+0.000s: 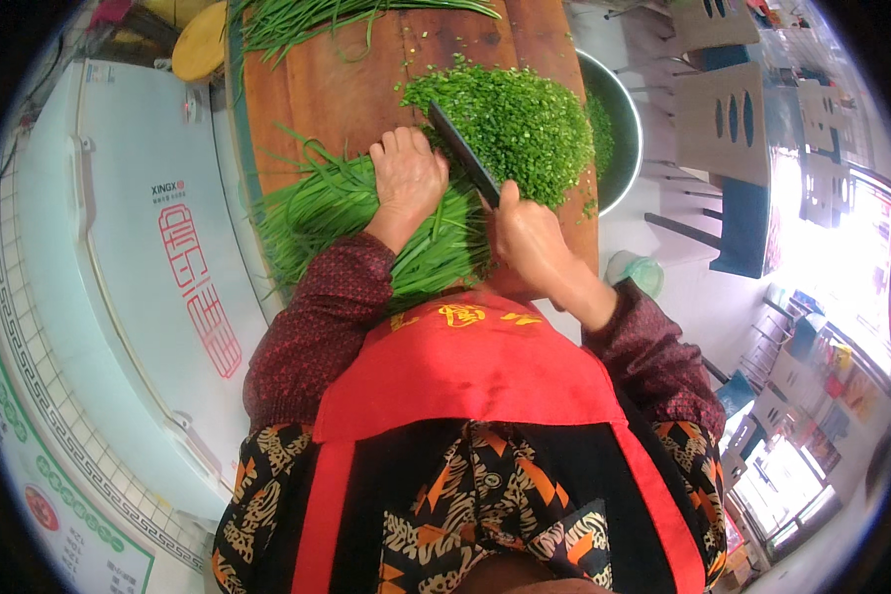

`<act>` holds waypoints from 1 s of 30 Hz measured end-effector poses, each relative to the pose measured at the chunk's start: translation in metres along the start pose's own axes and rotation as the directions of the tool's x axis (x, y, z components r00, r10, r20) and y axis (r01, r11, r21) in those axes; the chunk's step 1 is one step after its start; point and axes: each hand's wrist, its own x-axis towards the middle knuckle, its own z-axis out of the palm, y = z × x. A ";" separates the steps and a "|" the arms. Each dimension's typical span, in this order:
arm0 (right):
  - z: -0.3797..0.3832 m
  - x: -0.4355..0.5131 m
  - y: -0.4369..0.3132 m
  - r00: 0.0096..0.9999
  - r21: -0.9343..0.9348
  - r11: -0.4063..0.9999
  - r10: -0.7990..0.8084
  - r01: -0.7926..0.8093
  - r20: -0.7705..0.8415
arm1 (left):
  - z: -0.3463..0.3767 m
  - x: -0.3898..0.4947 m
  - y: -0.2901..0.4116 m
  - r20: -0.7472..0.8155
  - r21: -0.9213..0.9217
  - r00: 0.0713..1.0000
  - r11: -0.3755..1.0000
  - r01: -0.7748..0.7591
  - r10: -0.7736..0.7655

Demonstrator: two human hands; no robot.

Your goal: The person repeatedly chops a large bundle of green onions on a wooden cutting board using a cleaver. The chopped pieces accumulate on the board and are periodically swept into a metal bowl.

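Long green chives (334, 215) lie in a thick bundle on a wooden cutting board (312, 96), near my body. My left hand (410, 171) presses down on the bundle near its cut end, fingers bent together. In my right hand (531, 237) is the handle of a knife (462, 152) with a dark, broad blade. The blade stands between the bundle and a large heap of finely chopped chives (512, 122). The blade's lower edge is hidden among the greens. More uncut chives (304, 26) lie at the board's far left.
A metal basin (624, 134) holding chopped greens stands beyond the board's right edge. Below it is a pale green container (636, 273). A chest freezer (141, 245) stands at the left, with a round yellow stool (199, 43) behind it. Chairs (720, 122) and tables are at the right.
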 end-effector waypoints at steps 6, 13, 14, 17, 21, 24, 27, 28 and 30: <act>0.032 0.060 0.007 0.983 0.058 0.995 -0.077 0.087 -0.166 | -0.003 0.003 0.000 0.009 -0.013 1.000 1.000 0.021 -0.021; -0.014 0.003 0.009 0.995 0.038 0.998 -0.044 0.047 -0.089 | -0.003 -0.002 0.000 -0.047 0.005 0.999 1.000 -0.007 0.008; -0.018 -0.007 0.008 0.999 0.062 0.998 -0.022 0.025 -0.042 | -0.003 -0.002 0.000 -0.029 0.007 1.000 1.000 -0.005 0.005; -0.022 -0.019 0.006 0.999 0.114 0.993 -0.033 0.032 -0.001 | -0.002 0.000 0.000 -0.003 0.002 1.000 1.000 0.002 -0.002; -0.004 0.002 -0.001 0.996 0.032 0.996 -0.077 0.078 -0.040 | -0.003 0.001 0.000 0.031 0.008 0.999 1.000 0.015 -0.015; 0.021 0.042 -0.002 0.991 -0.007 0.996 -0.091 0.091 -0.093 | -0.004 0.002 0.001 0.033 -0.015 0.999 1.000 0.015 -0.014; 0.036 0.058 0.007 0.982 0.033 0.995 -0.089 0.096 -0.164 | -0.004 0.003 0.000 0.001 -0.018 1.000 1.000 0.018 -0.018; 0.038 0.059 0.010 0.994 0.048 0.998 -0.032 0.038 -0.107 | -0.004 0.001 0.001 0.009 -0.022 1.000 1.000 0.022 -0.022; 0.035 0.055 0.014 0.979 0.105 0.992 -0.047 0.069 -0.199 | -0.003 0.000 0.001 -0.010 -0.044 1.000 0.999 0.017 -0.018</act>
